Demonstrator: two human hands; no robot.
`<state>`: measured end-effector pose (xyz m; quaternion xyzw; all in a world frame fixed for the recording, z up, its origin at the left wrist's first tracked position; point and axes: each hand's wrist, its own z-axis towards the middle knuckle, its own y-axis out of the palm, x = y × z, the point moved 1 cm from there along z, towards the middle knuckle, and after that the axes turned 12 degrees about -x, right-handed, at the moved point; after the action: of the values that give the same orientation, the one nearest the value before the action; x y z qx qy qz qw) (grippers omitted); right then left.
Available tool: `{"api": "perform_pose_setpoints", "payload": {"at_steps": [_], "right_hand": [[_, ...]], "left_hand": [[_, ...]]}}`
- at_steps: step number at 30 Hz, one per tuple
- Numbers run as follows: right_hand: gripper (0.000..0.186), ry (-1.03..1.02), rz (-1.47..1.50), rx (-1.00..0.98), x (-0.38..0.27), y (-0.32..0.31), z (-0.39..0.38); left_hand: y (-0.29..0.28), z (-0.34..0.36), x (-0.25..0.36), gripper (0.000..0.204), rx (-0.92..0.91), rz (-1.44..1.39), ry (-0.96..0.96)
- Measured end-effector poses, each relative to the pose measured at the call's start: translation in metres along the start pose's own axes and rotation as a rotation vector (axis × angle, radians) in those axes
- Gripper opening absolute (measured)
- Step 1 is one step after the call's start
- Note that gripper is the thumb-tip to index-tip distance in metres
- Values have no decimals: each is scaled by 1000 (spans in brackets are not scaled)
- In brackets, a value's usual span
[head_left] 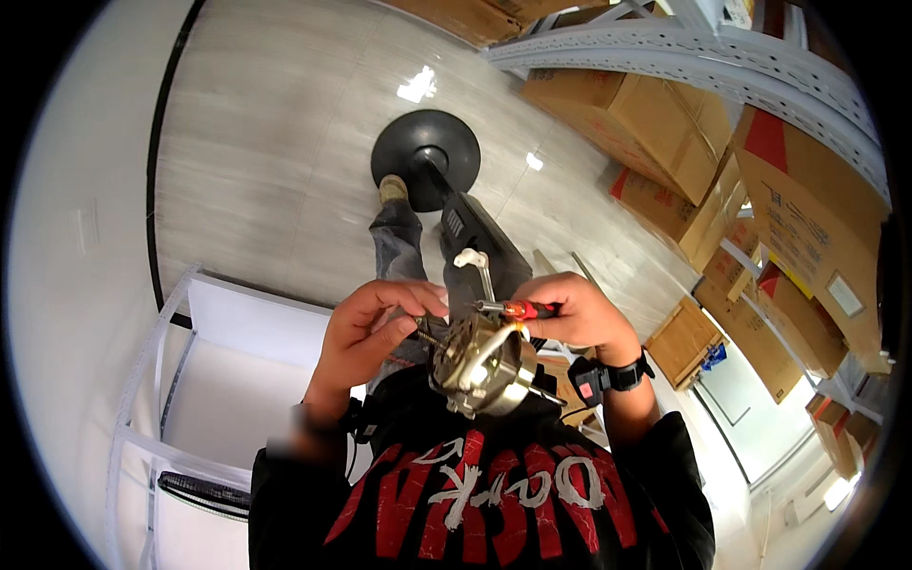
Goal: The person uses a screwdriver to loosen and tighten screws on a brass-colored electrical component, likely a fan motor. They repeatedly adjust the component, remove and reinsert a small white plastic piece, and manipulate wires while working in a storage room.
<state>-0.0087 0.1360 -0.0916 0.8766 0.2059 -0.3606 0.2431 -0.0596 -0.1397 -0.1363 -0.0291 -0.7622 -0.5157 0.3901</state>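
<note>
My right hand (582, 319) grips a red-and-black screwdriver (524, 310), its metal shank pointing left above a silver motor (475, 380). My left hand (375, 332) has curled fingers at the motor's upper left, beside a thin threaded piece; what they hold, if anything, is too small to make out. A white cable loops across the motor, and a small white fitting (471, 259) sits just above it. A black column (484, 242) rises below these from a round black base (423, 142) on the floor, with my shoe against the base.
Cardboard boxes (807, 218) fill white metal racks (665, 43) along the right and top. A white shelf unit (237, 318) stands at lower left, holding a black mesh item (199, 494). A pale wall (76, 237) runs down the left side, and a wooden panel (679, 337) is at right.
</note>
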Motion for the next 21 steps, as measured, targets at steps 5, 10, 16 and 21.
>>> {"api": "perform_pose_setpoints", "payload": {"at_steps": [5,10,16,21], "right_hand": [[28,-53,-99,48,7,4,-1],[36,-185,-125,72,14,6,-1],[40,-191,-192,58,4,1,3],[32,-275,-278,-14,8,-4,9]], "left_hand": [[43,-5,32,10,61,524,-14],[91,-16,50,12,180,905,16],[119,-27,27,13,350,858,50],[136,-25,21,11,472,1103,81]]}}
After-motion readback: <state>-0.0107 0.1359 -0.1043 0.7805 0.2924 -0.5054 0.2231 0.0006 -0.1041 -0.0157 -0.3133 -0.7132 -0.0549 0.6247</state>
